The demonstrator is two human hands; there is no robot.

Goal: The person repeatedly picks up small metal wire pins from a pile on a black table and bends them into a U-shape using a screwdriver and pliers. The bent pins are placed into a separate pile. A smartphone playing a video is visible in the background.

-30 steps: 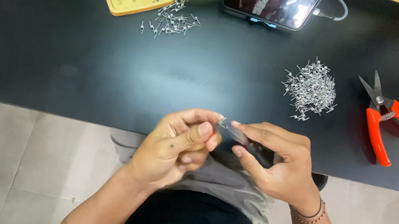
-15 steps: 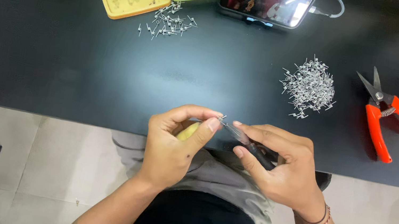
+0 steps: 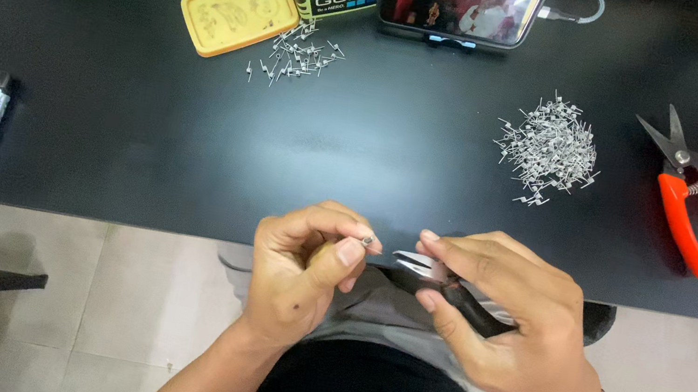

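The left hand (image 3: pixel 298 273) pinches a tiny coil (image 3: pixel 367 241) up at its fingertips so the pliers (image 3: pixel 438 282), gripped in the right hand (image 3: pixel 507 322), can reach it.

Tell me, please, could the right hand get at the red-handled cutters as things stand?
Probably not at once: the right hand is holding a black-handled tool. The red-handled cutters lie uncovered on the black table, on its side, with nothing between.
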